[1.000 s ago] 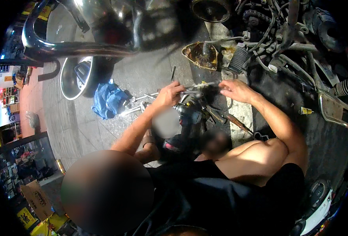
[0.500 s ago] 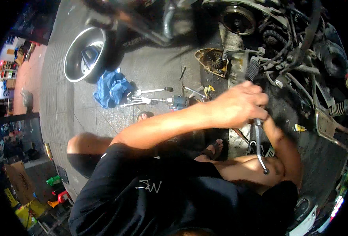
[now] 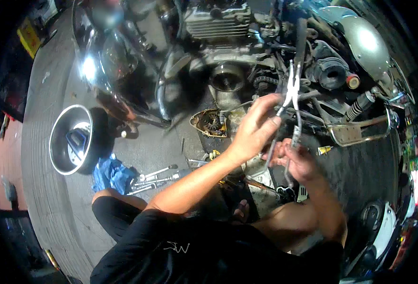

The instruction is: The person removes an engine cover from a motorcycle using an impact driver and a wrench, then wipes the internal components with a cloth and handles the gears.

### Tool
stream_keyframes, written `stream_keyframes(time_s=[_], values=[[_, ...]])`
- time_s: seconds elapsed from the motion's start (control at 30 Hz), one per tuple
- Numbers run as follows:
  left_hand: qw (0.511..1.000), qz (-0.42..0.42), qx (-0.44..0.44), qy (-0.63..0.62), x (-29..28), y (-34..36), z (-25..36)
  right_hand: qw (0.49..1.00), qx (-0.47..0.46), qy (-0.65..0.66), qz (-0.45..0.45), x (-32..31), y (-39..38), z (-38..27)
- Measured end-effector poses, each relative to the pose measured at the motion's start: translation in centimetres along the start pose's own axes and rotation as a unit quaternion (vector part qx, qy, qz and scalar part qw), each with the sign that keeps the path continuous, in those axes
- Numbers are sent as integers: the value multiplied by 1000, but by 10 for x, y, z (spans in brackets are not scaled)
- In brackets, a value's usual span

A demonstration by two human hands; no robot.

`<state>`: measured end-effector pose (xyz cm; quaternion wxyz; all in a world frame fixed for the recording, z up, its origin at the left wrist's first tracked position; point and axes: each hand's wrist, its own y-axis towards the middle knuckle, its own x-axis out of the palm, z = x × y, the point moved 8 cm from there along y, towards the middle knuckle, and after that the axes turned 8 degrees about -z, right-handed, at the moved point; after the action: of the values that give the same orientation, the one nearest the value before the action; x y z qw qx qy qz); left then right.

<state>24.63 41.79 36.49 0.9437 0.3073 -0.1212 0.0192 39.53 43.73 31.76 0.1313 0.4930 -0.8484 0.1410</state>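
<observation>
Both my hands are on long-handled metal pliers (image 3: 291, 90), their narrow jaws pointing away from me in front of the motorcycle frame. My left hand (image 3: 258, 125) has its fingers closed around the left handle near the pivot. Lower down, my right hand (image 3: 296, 158) grips the other handle, and its fingers are partly blurred. The handles spread apart toward me. Beyond my left hand lies an oily engine cover (image 3: 211, 124), its open side up. The motorcycle engine (image 3: 216, 28), with a round metal housing (image 3: 227, 78), stands farther off.
A metal basin (image 3: 53, 154) with a blue-and-white object inside stands at the left. Near it are a crumpled blue cloth (image 3: 110, 175) and several wrenches and sockets (image 3: 157, 176). A small yellow tube (image 3: 324, 150) lies to the right, close to a metal footrest bracket (image 3: 358, 134).
The view has shifted, bringing more of the engine into sight. The tool's jaws now show, pointing away from me. My right hand, mostly hidden behind the left before, is now visible on a handle.
</observation>
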Motion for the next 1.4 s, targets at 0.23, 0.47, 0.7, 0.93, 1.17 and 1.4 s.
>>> stream_keyframes(time_s=[0.23, 0.47, 0.7, 0.93, 1.17, 1.4], values=[[945, 68, -195, -255, -18, -15, -62, 998, 28, 38, 44, 9, 35, 8], [973, 45, -188, -127, -43, 8, -58, 992, -2, 125, 7, 5, 59, 7], [969, 57, -207, -125, -47, 21, -60, 991, 13, 123, 41, 2, 71, 4], [972, 69, -198, -103, -55, 22, -89, 988, 9, 113, 104, -7, 80, 19], [950, 74, -241, -183, -46, 18, -108, 991, 3, 78, 105, -34, 87, 41], [951, 72, -255, -162, -53, 30, -102, 990, -20, 102, 92, -16, 94, 22]])
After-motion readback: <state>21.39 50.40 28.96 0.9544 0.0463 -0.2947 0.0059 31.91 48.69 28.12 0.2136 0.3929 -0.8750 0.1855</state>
